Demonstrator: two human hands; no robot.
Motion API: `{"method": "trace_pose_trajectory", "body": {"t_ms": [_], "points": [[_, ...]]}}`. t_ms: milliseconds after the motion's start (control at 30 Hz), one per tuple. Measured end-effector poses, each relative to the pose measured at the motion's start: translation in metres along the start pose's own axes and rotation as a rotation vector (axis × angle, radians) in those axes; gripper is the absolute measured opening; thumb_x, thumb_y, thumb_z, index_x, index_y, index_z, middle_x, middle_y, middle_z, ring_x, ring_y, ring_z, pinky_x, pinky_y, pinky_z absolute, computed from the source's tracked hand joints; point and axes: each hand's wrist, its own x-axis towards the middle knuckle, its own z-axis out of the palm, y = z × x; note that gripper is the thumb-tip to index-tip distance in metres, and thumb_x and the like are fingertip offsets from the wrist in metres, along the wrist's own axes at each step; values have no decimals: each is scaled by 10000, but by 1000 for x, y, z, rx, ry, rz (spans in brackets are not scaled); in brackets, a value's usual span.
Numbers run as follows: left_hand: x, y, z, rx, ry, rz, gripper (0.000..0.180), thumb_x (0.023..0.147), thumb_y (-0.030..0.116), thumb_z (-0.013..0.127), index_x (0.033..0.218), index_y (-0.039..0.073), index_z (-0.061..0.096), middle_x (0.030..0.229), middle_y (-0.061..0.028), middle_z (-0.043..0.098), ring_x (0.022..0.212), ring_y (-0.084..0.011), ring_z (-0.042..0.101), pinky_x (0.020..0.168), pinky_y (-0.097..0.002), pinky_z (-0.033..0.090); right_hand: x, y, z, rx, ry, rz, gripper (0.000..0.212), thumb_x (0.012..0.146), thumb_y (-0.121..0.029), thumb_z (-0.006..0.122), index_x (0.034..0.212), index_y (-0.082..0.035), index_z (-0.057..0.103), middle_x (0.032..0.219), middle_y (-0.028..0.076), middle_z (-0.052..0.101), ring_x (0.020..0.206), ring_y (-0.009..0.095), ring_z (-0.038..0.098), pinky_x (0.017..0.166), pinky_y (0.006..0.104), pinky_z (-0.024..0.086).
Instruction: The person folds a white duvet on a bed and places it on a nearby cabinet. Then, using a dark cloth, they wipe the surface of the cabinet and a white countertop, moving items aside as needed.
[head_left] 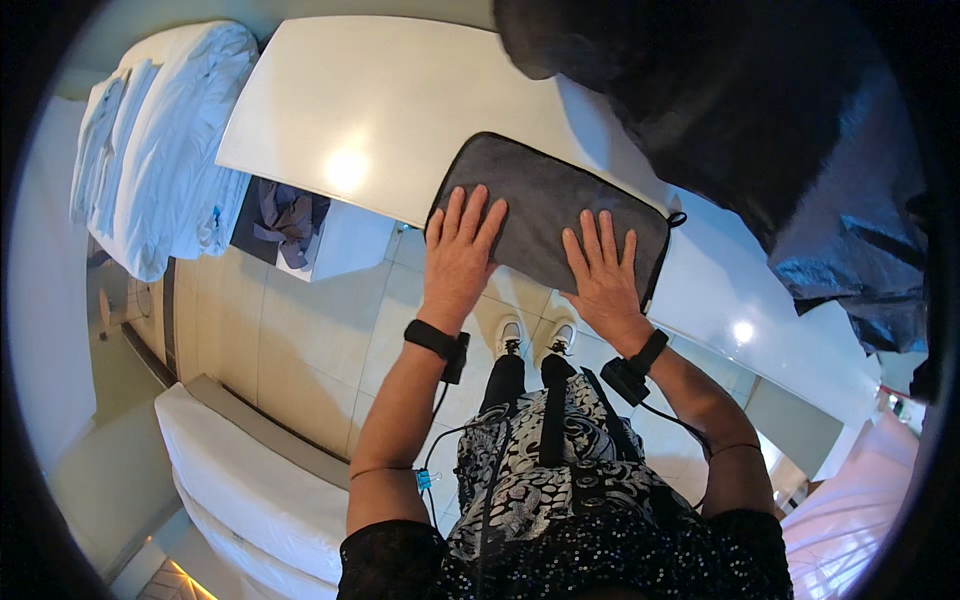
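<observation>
A dark grey cloth with black edging lies flat on the white countertop, its near side reaching past the front edge. It looks like a folded towel, and a small black loop sticks out at its right corner. My left hand rests palm down on the cloth's left part, fingers stretched forward. On the right part lies my right hand, also flat with its fingers spread. Neither hand grips anything. Both palms hide some of the cloth's near side.
A long white countertop runs across in front. Below it an open drawer holds dark crumpled fabric. Folded white bedding is piled at left. A large black sheet-like thing hangs at upper right. Behind left stands a white mattress.
</observation>
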Motion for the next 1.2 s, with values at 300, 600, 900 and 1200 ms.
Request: {"method": "trace_pose_trajectory", "body": {"t_ms": [300,600,900,1200], "points": [[19,-97,-33,69,73,-13,902,540,94,817,1345,225,431,1422,-33,388,1331,-270,339,1057,-425,304,83,-64,15,-13,91,-78,869,668,-297,792,1378,-53,354,1479,229,214,1375,418,190,998,675,218],[19,-117,-35,19,103,3,939,500,107,834,1340,220,431,1419,-37,392,1341,-272,326,1066,-430,290,114,-87,20,-140,74,-101,855,638,-286,799,1351,-53,390,1468,221,255,1373,408,212,997,669,230],[12,-106,-29,134,103,-79,972,555,171,823,1408,185,357,1478,-81,308,1377,-318,250,1092,-446,240,105,-86,35,-187,235,-149,559,815,-154,550,1354,-84,420,1463,177,310,1357,377,269,1009,656,231],[-4,10,0,177,35,-36,988,544,197,842,1407,177,361,1468,-121,308,1359,-359,261,1052,-505,260,1,-21,17,-123,205,-97,537,824,-116,532,1353,-110,439,1461,163,313,1362,352,265,1028,627,236]]}}
